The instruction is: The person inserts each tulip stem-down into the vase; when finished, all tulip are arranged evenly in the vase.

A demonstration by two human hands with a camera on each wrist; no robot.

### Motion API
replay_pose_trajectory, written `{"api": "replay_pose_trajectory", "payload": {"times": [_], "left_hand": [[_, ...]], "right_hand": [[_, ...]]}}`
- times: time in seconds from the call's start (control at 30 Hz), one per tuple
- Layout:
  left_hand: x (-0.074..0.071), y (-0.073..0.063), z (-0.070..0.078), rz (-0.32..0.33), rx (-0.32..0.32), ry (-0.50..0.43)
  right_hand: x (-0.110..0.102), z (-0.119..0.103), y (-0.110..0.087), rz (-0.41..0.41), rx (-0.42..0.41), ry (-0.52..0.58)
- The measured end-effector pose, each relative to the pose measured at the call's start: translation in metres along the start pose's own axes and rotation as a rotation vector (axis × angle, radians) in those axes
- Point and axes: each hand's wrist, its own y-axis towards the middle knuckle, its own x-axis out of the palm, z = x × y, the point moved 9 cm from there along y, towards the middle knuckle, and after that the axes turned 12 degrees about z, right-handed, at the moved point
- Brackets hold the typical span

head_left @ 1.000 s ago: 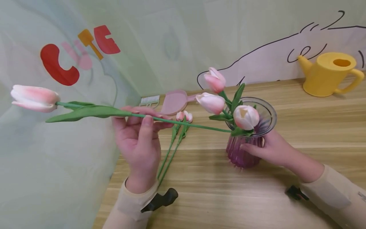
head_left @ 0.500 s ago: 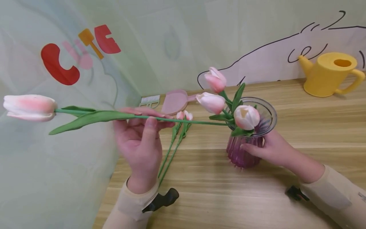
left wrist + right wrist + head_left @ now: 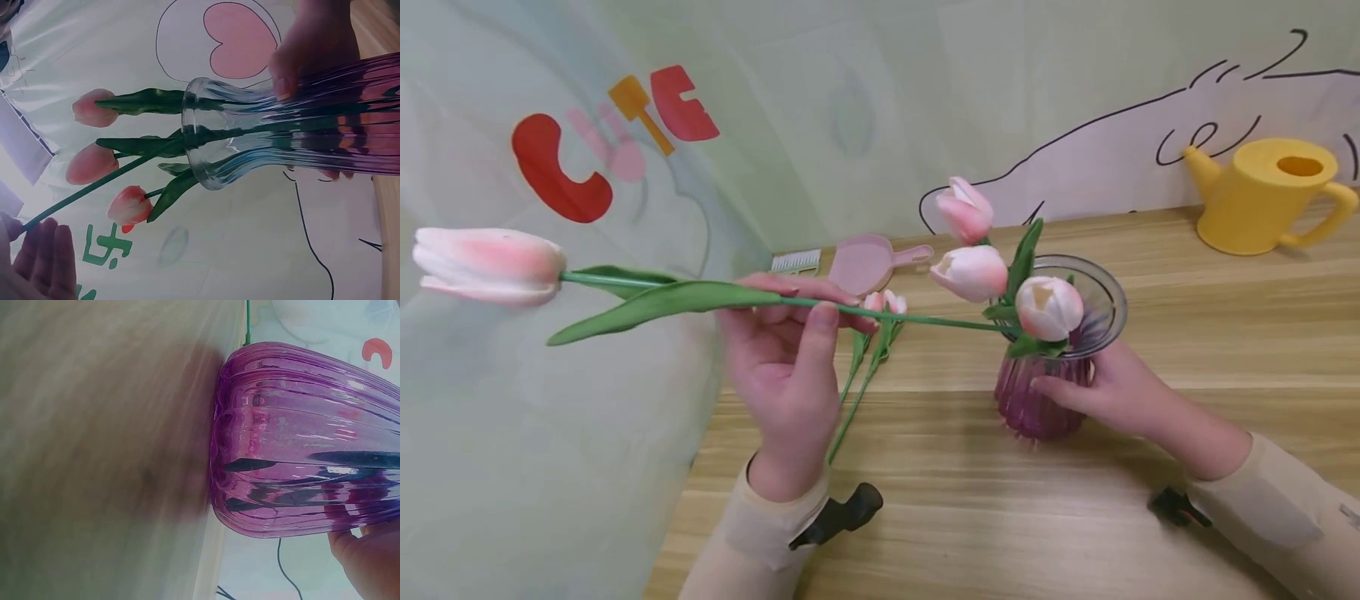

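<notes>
My left hand (image 3: 831,307) pinches the green stem of a long pink tulip (image 3: 486,267) and holds it level above the table. The stem's far end reaches the mouth of a purple ribbed glass vase (image 3: 1045,400). My right hand (image 3: 1097,387) grips the vase's side, thumb in front. Three pink tulips (image 3: 972,272) stand in the vase. In the left wrist view the held stem (image 3: 94,187) enters the vase (image 3: 281,125) beside their leaves. The right wrist view shows the vase (image 3: 300,444) close up, standing on the wood.
Two small tulips (image 3: 883,304) lie on the wooden table (image 3: 1225,333) behind my left hand. A pink pan (image 3: 865,262) and a white comb (image 3: 793,262) lie by the back wall. A yellow watering can (image 3: 1262,196) stands far right. A pale green cloth (image 3: 550,458) hangs at left.
My left hand has shifted right with the tulip, bringing the stem end to the vase mouth. The middle tulip in the vase has been nudged right. The right hand stays put.
</notes>
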Motion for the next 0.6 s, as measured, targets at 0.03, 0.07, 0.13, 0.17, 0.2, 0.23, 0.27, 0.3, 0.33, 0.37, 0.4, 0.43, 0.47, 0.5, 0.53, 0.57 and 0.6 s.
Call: {"api": "replay_pose_trajectory", "payload": {"times": [0.03, 0.07, 0.13, 0.17, 0.2, 0.23, 0.27, 0.3, 0.33, 0.37, 0.4, 0.43, 0.47, 0.5, 0.53, 0.57, 0.6], "left_hand": [[0.0, 0.002, 0.001, 0.019, 0.006, -0.018], [-0.001, 0.004, 0.003, 0.042, 0.015, -0.032], [-0.004, 0.008, 0.006, 0.085, 0.032, -0.062], [-0.005, 0.01, 0.007, 0.101, 0.039, -0.077], [-0.005, 0.011, 0.008, 0.11, 0.046, -0.086], [-0.006, 0.012, 0.008, 0.115, 0.05, -0.094], [-0.005, 0.013, 0.008, 0.116, 0.051, -0.097], [-0.005, 0.013, 0.008, 0.112, 0.046, -0.105], [-0.004, 0.012, 0.008, 0.107, 0.039, -0.115], [-0.003, 0.012, 0.007, 0.102, 0.031, -0.125], [-0.002, 0.012, 0.007, 0.099, 0.019, -0.137], [0.0, 0.012, 0.006, 0.098, 0.007, -0.153], [0.001, 0.012, 0.006, 0.099, 0.0, -0.165], [0.003, 0.012, 0.006, 0.097, -0.005, -0.171], [0.005, 0.011, 0.007, 0.095, -0.009, -0.169], [0.007, 0.011, 0.006, 0.088, -0.01, -0.162], [0.009, 0.01, 0.006, 0.076, -0.008, -0.144]], "right_hand": [[0.0, 0.0, 0.0, 0.001, -0.001, -0.002], [0.0, 0.0, 0.0, 0.002, -0.001, -0.005], [0.0, 0.001, 0.0, 0.001, 0.003, -0.014], [0.0, 0.002, 0.0, 0.0, 0.008, -0.019], [0.001, 0.003, 0.0, -0.003, 0.016, -0.021], [0.001, 0.004, -0.001, -0.007, 0.023, -0.024], [0.002, 0.005, 0.0, -0.011, 0.029, -0.024], [0.002, 0.005, 0.0, -0.013, 0.035, -0.025], [0.002, 0.006, 0.0, -0.016, 0.04, -0.026], [0.002, 0.006, 0.0, -0.017, 0.042, -0.027], [0.002, 0.006, 0.0, -0.017, 0.04, -0.027], [0.002, 0.006, 0.0, -0.015, 0.039, -0.03], [0.001, 0.006, 0.0, -0.013, 0.036, -0.033], [0.001, 0.005, 0.0, -0.011, 0.033, -0.034], [0.001, 0.005, 0.0, -0.009, 0.031, -0.033], [0.0, 0.005, -0.001, -0.008, 0.029, -0.033], [0.0, 0.005, -0.001, -0.006, 0.028, -0.03]]}}
